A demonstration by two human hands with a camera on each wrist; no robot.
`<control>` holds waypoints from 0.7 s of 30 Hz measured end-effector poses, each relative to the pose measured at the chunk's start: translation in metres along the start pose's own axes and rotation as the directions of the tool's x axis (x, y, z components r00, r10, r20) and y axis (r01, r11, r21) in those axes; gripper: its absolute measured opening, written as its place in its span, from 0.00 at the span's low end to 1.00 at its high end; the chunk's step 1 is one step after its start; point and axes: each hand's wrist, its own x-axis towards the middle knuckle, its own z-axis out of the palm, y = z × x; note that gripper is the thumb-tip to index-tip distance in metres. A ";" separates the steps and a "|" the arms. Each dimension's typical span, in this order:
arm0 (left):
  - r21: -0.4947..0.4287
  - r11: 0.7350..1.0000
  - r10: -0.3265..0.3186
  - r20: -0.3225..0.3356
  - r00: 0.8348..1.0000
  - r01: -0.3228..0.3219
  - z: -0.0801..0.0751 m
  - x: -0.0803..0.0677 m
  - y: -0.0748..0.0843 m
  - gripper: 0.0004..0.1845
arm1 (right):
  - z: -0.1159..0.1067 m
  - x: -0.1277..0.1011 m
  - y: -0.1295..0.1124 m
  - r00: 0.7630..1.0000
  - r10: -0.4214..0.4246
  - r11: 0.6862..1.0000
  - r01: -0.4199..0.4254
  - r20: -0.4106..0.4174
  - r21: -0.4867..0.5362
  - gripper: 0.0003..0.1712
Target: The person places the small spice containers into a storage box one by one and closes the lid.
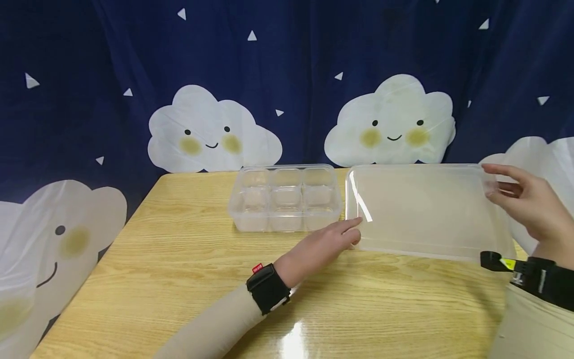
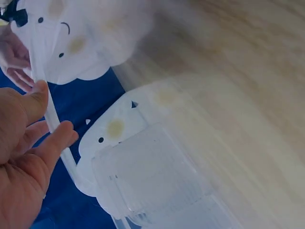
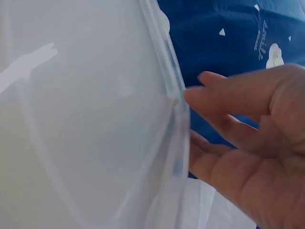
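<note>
Stretching left to right above the tabletop [image 1: 179, 279], the clear lid [image 1: 426, 214] tilts up between both hands: left hand [image 1: 320, 249] pinches its near-left corner, right hand [image 1: 531, 204] grips the far-right edge, beside the compartment box [image 1: 284, 199].

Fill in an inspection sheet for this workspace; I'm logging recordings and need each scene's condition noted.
Surface: wooden table, glossy, with glare near the front edge.
Job's things: clear lid held tilted, its near edge low at the table; clear six-compartment box beside it, compartments look empty.
Clutter: nothing seen.
Hands: left hand pinches the lid's left edge; right hand grips its right edge with fingers.
Cables: nothing seen.
Surroundings: dark blue curtain with smiling clouds.
</note>
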 end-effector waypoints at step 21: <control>-0.911 0.409 -0.538 -0.195 0.820 0.052 -0.054 -0.032 -0.040 0.23 | 0.033 0.007 -0.074 0.970 0.022 0.730 0.151 -0.243 0.667 0.33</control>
